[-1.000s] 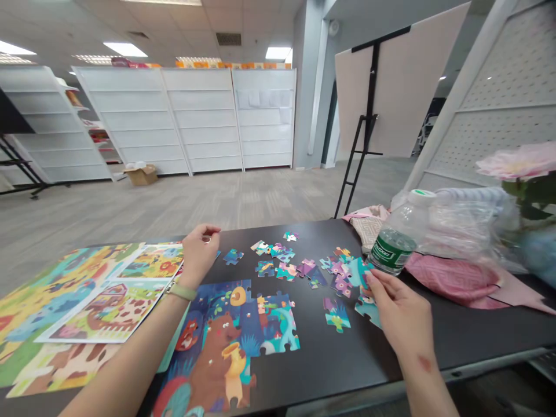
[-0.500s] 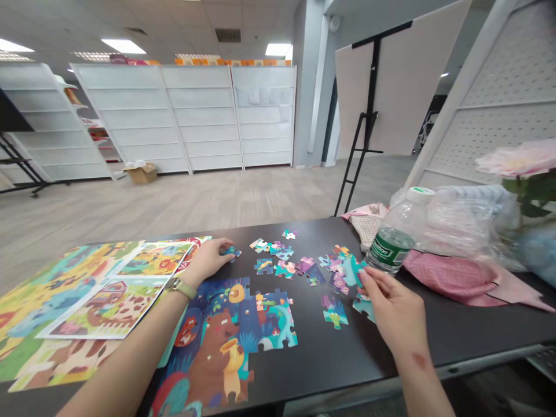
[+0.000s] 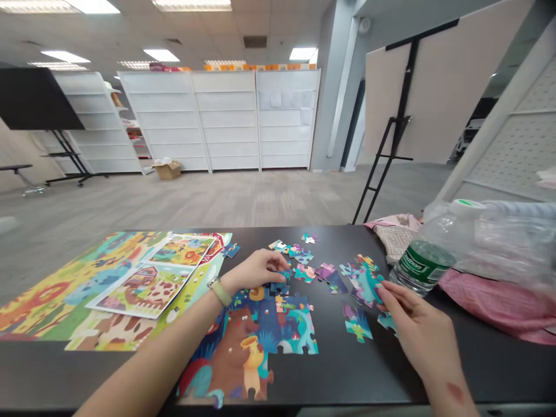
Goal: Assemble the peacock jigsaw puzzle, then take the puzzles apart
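Observation:
A partly assembled jigsaw puzzle [image 3: 237, 347] with a brown bear lies on the dark table in front of me. Just past its top edge, my left hand [image 3: 259, 271] curls its fingers over a dark blue puzzle piece [image 3: 281, 285], partly covering it. My right hand [image 3: 419, 324] pinches a teal puzzle piece [image 3: 376, 288] between thumb and fingertips, at the edge of a cluster of loose pieces [image 3: 360, 275]. A green and purple piece [image 3: 358, 325] lies left of that hand. Another blue piece [image 3: 231, 249] rests beyond my left wrist.
Colourful picture sheets [image 3: 143, 289] spread over the table's left side. More loose pieces [image 3: 295, 252] lie towards the far edge. A water bottle [image 3: 421, 263] stands at the right, before a pink cloth [image 3: 490, 298] and clear plastic packaging [image 3: 516, 237].
My left hand has left the blue piece by the sheets and moved right to another blue piece above the puzzle. My right hand keeps its pinch. The view has swung left.

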